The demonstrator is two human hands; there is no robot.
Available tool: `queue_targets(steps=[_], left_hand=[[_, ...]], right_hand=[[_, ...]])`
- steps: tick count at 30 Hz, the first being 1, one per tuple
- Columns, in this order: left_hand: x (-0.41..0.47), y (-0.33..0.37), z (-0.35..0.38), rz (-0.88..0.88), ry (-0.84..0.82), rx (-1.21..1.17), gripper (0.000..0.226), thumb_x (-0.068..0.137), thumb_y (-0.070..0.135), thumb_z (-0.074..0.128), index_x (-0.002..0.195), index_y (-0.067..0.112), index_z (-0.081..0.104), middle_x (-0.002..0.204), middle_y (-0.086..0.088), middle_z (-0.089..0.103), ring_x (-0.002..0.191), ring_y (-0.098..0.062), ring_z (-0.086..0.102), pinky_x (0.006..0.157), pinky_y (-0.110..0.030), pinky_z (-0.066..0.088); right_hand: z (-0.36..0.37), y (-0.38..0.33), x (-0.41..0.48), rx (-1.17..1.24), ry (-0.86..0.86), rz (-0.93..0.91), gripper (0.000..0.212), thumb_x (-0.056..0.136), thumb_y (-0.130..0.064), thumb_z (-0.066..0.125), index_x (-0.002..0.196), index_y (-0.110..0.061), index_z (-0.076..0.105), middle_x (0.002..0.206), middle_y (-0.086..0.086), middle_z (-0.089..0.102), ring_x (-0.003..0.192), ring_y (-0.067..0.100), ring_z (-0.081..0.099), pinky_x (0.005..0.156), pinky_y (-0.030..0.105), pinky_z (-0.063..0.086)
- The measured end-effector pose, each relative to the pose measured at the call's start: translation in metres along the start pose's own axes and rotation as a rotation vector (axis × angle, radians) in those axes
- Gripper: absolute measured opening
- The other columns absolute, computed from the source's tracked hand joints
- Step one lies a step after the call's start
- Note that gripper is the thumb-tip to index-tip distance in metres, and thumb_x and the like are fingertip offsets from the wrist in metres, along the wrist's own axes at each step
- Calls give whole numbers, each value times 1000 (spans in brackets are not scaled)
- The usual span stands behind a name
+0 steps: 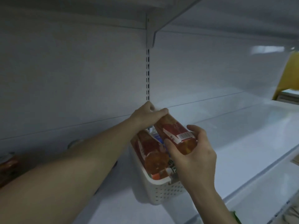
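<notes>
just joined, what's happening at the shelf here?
A person holds a red-labelled bottle in both hands, tilted above a white perforated basket on a white shelf. The left hand grips its top end, the right hand its base. A second similar bottle lies in the basket. Going in or coming out: cannot tell.

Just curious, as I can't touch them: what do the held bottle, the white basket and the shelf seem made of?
The bottle looks like glossy clear plastic or glass: reddish contents show through, beside a printed label with a barcode. The basket seems matte white moulded plastic, given its rows of small holes. The shelf is likely painted metal: smooth, faintly reflective.
</notes>
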State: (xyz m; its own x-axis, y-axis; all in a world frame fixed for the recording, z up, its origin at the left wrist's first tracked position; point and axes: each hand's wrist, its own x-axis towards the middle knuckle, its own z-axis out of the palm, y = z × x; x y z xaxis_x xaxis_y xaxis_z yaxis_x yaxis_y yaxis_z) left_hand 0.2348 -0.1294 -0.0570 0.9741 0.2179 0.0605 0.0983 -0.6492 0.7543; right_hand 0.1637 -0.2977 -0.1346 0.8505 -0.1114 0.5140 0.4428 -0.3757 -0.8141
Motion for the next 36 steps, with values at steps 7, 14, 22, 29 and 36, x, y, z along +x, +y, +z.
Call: queue_targets(steps=[7, 14, 22, 29, 36], left_hand=[[9, -35, 8, -79, -101, 221, 62, 86, 75, 49, 115, 20, 59, 118, -4, 61, 106, -25, 60, 96, -40, 50], [8, -31, 7, -123, -160, 220, 85, 76, 83, 49, 131, 18, 55, 128, -8, 61, 110, -29, 62, 101, -44, 50], [-16, 0, 16, -317, -357, 266, 99, 74, 89, 48, 136, 13, 57, 120, -16, 67, 95, -32, 69, 75, -38, 59], [-73, 29, 31, -460, -466, 496, 108, 79, 92, 25, 154, 15, 34, 149, -29, 44, 120, -45, 59, 85, -48, 51], [-125, 29, 24, -436, -436, 499, 96, 90, 81, 9, 151, 12, 34, 125, -26, 64, 91, -32, 74, 85, -39, 54]], right_hand=[[-1, 1, -5, -396, -216, -23, 73, 86, -79, 41, 145, -35, 43, 132, -9, 61, 124, 16, 50, 102, 38, 44], [-21, -1, -38, 228, -70, 490, 98, 82, -34, 84, 157, -37, 21, 143, -10, 44, 128, 13, 48, 105, 37, 40], [-59, 26, -19, 381, -12, 692, 50, 96, -5, 59, 138, -28, 48, 111, 5, 69, 97, 20, 69, 80, 39, 58], [-116, 63, 27, 19, -358, 583, 32, 100, -18, 58, 132, -20, 56, 115, 6, 73, 100, 22, 73, 83, 41, 61], [-128, 42, 28, 91, -391, 648, 54, 98, -59, 51, 104, -10, 72, 92, 12, 80, 90, 28, 75, 89, 46, 58]])
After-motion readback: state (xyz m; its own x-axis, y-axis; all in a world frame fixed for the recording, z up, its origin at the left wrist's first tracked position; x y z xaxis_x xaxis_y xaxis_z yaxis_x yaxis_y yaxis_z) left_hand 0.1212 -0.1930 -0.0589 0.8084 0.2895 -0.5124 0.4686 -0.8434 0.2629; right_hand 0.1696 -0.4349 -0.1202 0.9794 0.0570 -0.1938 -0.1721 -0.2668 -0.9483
